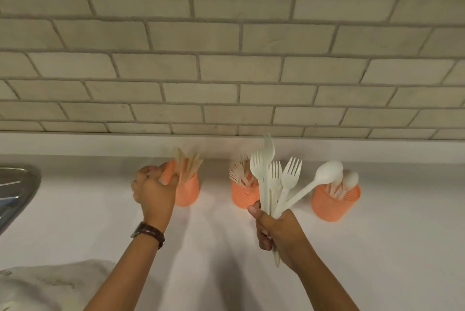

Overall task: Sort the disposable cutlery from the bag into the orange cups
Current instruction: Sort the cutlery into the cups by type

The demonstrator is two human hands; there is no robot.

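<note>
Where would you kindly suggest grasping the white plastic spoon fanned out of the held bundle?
The white plastic spoon leans rightward, clear of the white forks; the right hand grips its handle. Probably pinch its neck below the bowl, from above.

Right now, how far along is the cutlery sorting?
Done: knives stand in the left cup, forks in the middle cup, spoons in the right cup. In hand: the right hand grips a bunch of forks and one spoon; the left hand is at the left cup. Left: sorting that bunch.
</note>
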